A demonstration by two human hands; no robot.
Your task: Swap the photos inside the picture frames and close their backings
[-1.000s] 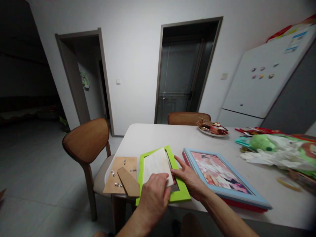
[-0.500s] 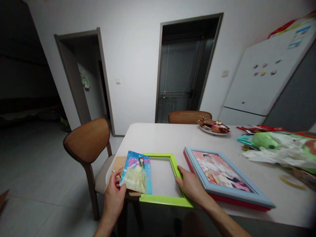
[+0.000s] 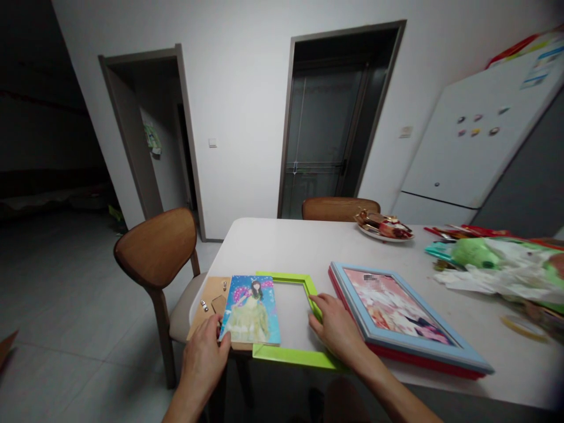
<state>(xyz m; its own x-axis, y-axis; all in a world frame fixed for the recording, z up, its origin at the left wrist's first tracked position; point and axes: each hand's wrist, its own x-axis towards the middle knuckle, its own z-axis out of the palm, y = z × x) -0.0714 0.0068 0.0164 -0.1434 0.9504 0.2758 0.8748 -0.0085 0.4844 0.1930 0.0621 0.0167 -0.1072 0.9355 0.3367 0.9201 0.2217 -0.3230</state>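
Observation:
A blue photo print (image 3: 253, 311) of a figure in a pale dress overlaps the left part of an empty green frame (image 3: 291, 356). My left hand (image 3: 205, 346) grips the photo's lower left corner between thumb and fingers. Partly beneath the photo lies a brown backing board (image 3: 210, 294) with small metal clips. My right hand (image 3: 335, 326) holds the right side of the green frame, fingers bent over its edge. To the right, a light blue frame (image 3: 440, 317) with a pink picture rests on a red one (image 3: 432, 365).
The white table (image 3: 273, 241) carries a plate of food (image 3: 385, 228) at the back, plus a green plush item (image 3: 476, 252), white wrapping (image 3: 467, 277) and a tape roll (image 3: 524, 328) at right. Wooden chairs (image 3: 156, 247) stand left and behind.
The photo has shifted slightly right and turned squarer to the green frame. More of the backing board and its clips shows. My right hand stays on the frame's right side.

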